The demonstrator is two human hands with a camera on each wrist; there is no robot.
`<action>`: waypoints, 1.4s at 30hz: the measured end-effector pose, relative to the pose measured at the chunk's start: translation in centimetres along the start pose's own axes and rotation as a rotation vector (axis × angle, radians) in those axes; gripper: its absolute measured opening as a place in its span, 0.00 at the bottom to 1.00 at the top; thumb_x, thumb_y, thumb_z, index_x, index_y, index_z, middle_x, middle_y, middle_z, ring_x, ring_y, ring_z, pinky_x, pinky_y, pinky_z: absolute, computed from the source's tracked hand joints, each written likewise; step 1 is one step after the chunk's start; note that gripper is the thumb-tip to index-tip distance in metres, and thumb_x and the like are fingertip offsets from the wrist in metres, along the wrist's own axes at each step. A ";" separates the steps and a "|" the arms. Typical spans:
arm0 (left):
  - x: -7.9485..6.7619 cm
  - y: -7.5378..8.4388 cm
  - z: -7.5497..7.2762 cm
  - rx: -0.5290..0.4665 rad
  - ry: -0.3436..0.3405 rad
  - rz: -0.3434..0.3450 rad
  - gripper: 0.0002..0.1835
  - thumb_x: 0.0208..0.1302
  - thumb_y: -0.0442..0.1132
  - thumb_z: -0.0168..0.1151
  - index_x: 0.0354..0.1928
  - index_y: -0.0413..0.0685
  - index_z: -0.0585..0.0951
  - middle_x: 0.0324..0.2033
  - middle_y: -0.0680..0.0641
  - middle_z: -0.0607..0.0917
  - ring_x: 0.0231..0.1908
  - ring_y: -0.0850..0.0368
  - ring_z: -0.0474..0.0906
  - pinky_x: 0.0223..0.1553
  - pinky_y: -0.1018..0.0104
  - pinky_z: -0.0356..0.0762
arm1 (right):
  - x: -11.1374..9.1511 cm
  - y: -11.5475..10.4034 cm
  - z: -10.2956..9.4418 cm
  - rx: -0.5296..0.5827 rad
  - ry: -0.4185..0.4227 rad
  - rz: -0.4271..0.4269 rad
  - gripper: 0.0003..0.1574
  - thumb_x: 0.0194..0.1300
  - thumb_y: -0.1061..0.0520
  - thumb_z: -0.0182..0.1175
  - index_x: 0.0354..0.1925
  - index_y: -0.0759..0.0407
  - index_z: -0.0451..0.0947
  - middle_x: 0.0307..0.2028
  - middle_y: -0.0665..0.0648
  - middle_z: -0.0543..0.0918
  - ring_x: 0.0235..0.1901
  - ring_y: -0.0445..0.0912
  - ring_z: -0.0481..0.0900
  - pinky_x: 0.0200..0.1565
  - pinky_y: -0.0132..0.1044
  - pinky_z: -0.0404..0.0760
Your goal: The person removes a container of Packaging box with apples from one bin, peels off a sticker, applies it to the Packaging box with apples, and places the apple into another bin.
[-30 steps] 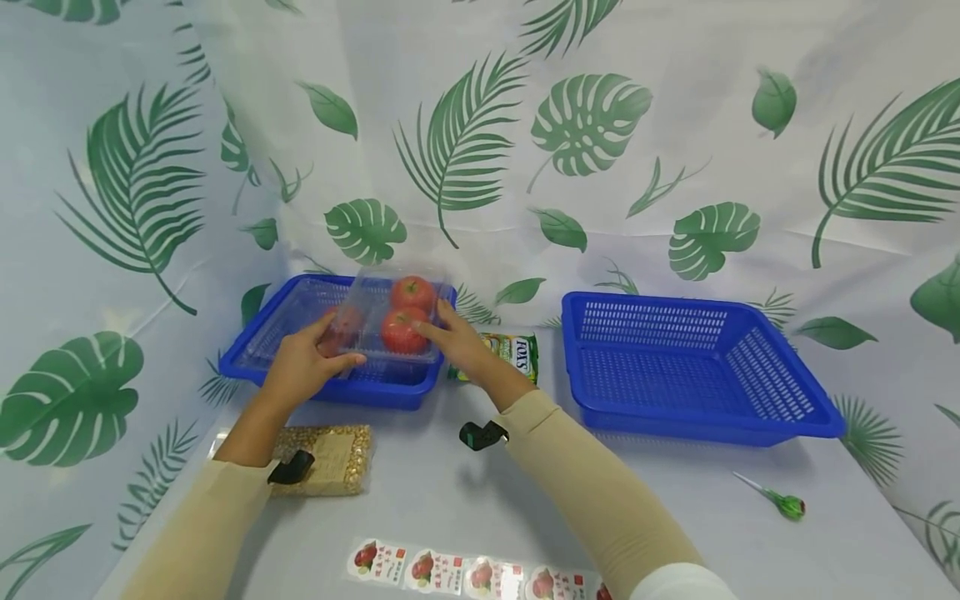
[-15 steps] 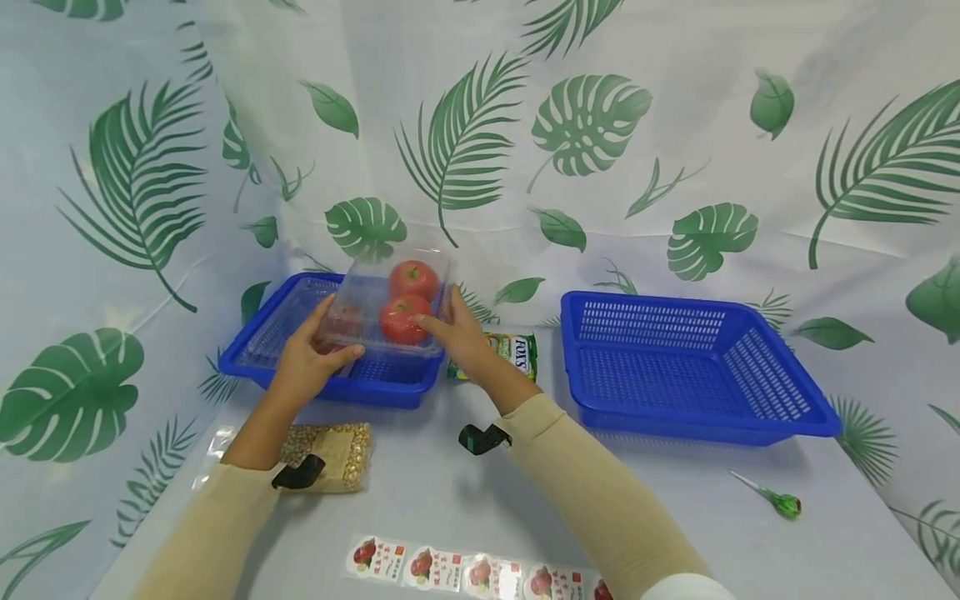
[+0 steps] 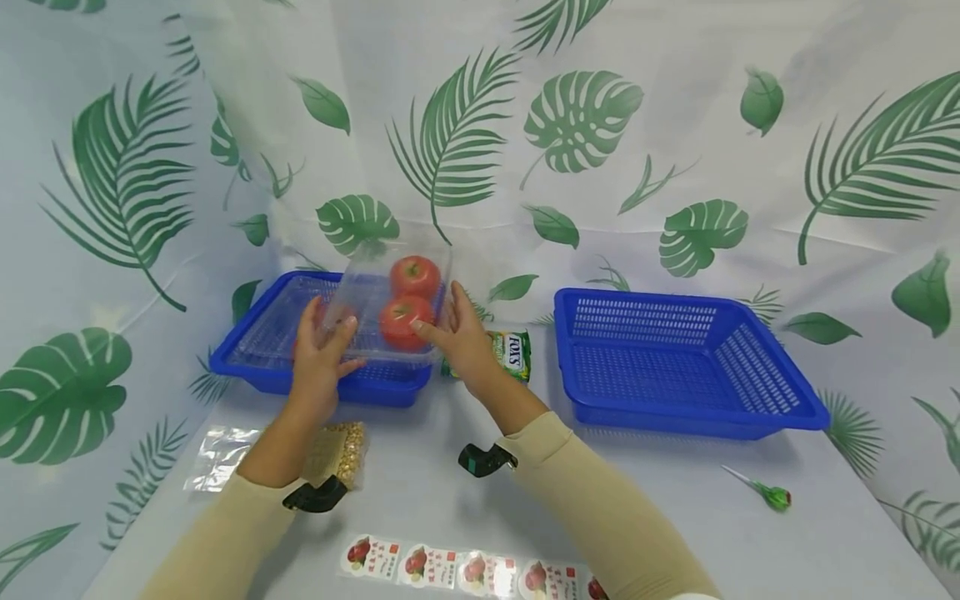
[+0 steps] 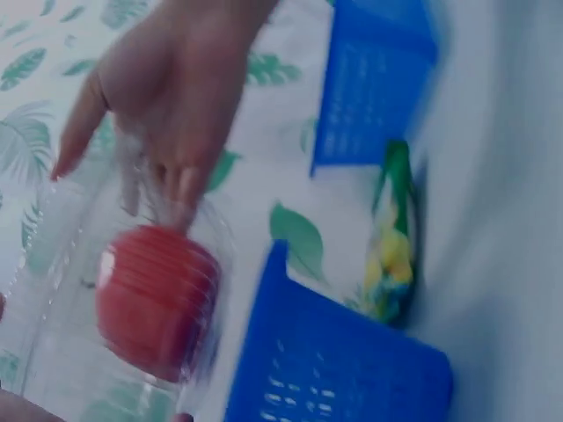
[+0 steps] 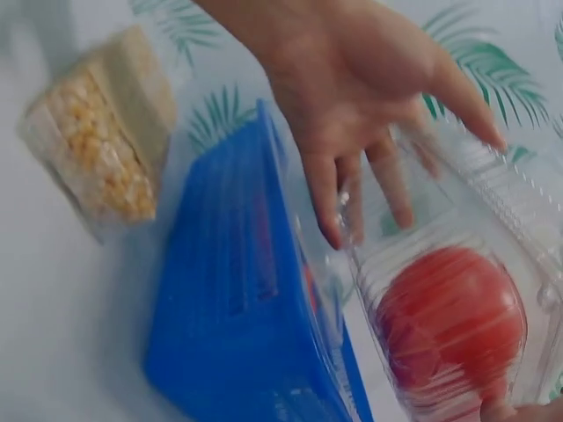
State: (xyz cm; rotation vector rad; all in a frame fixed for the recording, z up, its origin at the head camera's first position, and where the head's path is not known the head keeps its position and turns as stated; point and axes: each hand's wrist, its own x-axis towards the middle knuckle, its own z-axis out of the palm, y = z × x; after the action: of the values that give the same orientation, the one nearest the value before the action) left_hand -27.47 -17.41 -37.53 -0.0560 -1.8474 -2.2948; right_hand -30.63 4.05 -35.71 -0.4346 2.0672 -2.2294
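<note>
At left, a blue perforated plastic basket (image 3: 375, 390) holds a clear plastic tray (image 3: 273, 329); before it lies a flat clear packet of yellow kernels (image 3: 347, 454), partly behind the forearm. The left hand (image 3: 316, 371) is at the left end of a clear, thin-walled rectangular plastic container (image 3: 367, 287); the right-wrist view shows its fingers spread and nearly straight at that edge, not gripping.

The container is over the basket's right part, tilted. Two round red apples (image 3: 415, 277) show through its right half. Whether its lid is latched cannot be told.

Handling, as judged: light shell, load towards the right; walls smooth, likely slippery, flexible and apt to dent or crack if squeezed. Apples firm, liable to roll and bruise. Recommended hold: both end walls, fingers well under the base, firmer support on the right.

The right hand (image 3: 471, 346) grips the right end, thumb on the near side, fingers towards the underside.

Further right: a green printed packet marked FOX'S (image 3: 515, 354), a second blue perforated plastic basket (image 3: 690, 422), and a green-wrapped lollipop on a white stick (image 3: 777, 498).
</note>
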 end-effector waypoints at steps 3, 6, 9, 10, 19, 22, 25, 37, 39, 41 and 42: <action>-0.1 0.4 0.4 -0.050 0.105 -0.055 0.46 0.66 0.47 0.63 0.76 0.57 0.44 0.70 0.44 0.60 0.62 0.49 0.66 0.39 0.63 0.84 | -0.5 -0.3 0.3 -0.003 0.033 -0.007 0.61 0.61 0.51 0.69 0.77 0.52 0.39 0.76 0.53 0.46 0.73 0.43 0.48 0.68 0.35 0.57; -0.2 0.6 0.5 -0.116 0.142 -0.092 0.37 0.67 0.45 0.62 0.71 0.50 0.54 0.66 0.43 0.66 0.59 0.48 0.69 0.37 0.63 0.84 | -0.8 -0.5 0.4 0.023 0.075 -0.026 0.60 0.60 0.51 0.69 0.77 0.51 0.41 0.75 0.52 0.49 0.72 0.44 0.52 0.67 0.37 0.61; -0.3 0.5 0.3 -0.177 0.156 -0.108 0.22 0.67 0.43 0.59 0.58 0.48 0.65 0.61 0.43 0.73 0.55 0.46 0.71 0.34 0.62 0.84 | -0.8 -1.0 0.4 0.040 0.128 -0.043 0.59 0.60 0.50 0.69 0.76 0.49 0.43 0.74 0.51 0.52 0.69 0.46 0.59 0.64 0.39 0.66; -0.3 0.5 0.2 -0.194 0.160 -0.112 0.18 0.67 0.42 0.58 0.54 0.48 0.66 0.60 0.43 0.75 0.54 0.46 0.72 0.32 0.62 0.84 | -0.7 -1.2 0.4 0.055 0.148 -0.040 0.59 0.60 0.49 0.69 0.76 0.49 0.43 0.73 0.51 0.53 0.67 0.46 0.61 0.63 0.40 0.68; -1.2 0.7 -1.1 -0.199 0.067 -0.073 0.12 0.67 0.36 0.49 0.52 0.49 0.68 0.60 0.45 0.76 0.55 0.45 0.73 0.36 0.58 0.84 | 0.8 -1.7 -2.0 0.293 0.185 0.098 0.57 0.65 0.53 0.65 0.77 0.51 0.37 0.71 0.59 0.59 0.50 0.49 0.75 0.53 0.41 0.78; -1.6 0.9 -1.4 -0.153 0.022 -0.063 0.14 0.66 0.35 0.47 0.53 0.49 0.66 0.62 0.43 0.74 0.59 0.43 0.72 0.37 0.58 0.84 | 1.0 -1.8 -3.2 0.277 0.142 0.142 0.55 0.68 0.50 0.62 0.77 0.51 0.36 0.70 0.58 0.60 0.39 0.47 0.76 0.48 0.40 0.80; -1.9 1.2 -1.6 -0.119 0.000 -0.050 0.14 0.64 0.34 0.47 0.52 0.49 0.64 0.60 0.42 0.72 0.55 0.47 0.76 0.36 0.58 0.84 | 0.9 -2.1 -4.3 0.216 0.092 0.166 0.53 0.69 0.45 0.60 0.77 0.52 0.39 0.68 0.59 0.64 0.31 0.47 0.76 0.45 0.40 0.82; -2.9 1.4 -3.2 -0.082 -0.107 0.050 0.11 0.65 0.34 0.48 0.48 0.47 0.65 0.50 0.45 0.75 0.48 0.53 0.81 0.35 0.57 0.84 | -0.9 -3.2 -7.2 -0.083 -0.095 0.332 0.33 0.71 0.43 0.57 0.62 0.65 0.70 0.51 0.64 0.76 0.30 0.52 0.83 0.40 0.45 0.84; -3.0 1.2 -3.3 -0.089 -0.123 0.055 0.10 0.67 0.35 0.49 0.48 0.47 0.66 0.49 0.48 0.78 0.48 0.55 0.81 0.36 0.58 0.84 | -1.9 -3.2 -7.6 -0.097 -0.103 0.352 0.30 0.71 0.45 0.57 0.60 0.66 0.70 0.49 0.65 0.77 0.32 0.55 0.84 0.40 0.47 0.84; -3.2 0.9 -3.4 -0.108 -0.144 0.065 0.09 0.69 0.35 0.50 0.49 0.46 0.67 0.48 0.49 0.81 0.47 0.55 0.82 0.36 0.58 0.84 | -3.0 -3.1 -8.0 -0.109 -0.111 0.362 0.29 0.71 0.46 0.57 0.59 0.66 0.70 0.49 0.65 0.78 0.33 0.58 0.84 0.40 0.48 0.84; -3.2 0.8 -3.3 -0.106 -0.155 0.068 0.10 0.70 0.36 0.51 0.50 0.46 0.67 0.48 0.50 0.82 0.47 0.56 0.82 0.36 0.58 0.84 | -3.5 -3.0 -8.2 -0.114 -0.116 0.365 0.29 0.71 0.47 0.57 0.59 0.66 0.69 0.50 0.66 0.77 0.33 0.58 0.84 0.40 0.48 0.84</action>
State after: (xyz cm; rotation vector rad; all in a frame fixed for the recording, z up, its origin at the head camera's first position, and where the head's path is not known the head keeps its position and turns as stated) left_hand -23.86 -20.38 -38.02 -0.3165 -1.7613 -2.3998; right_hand -28.91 13.06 -33.75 -0.1693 2.0269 -1.8437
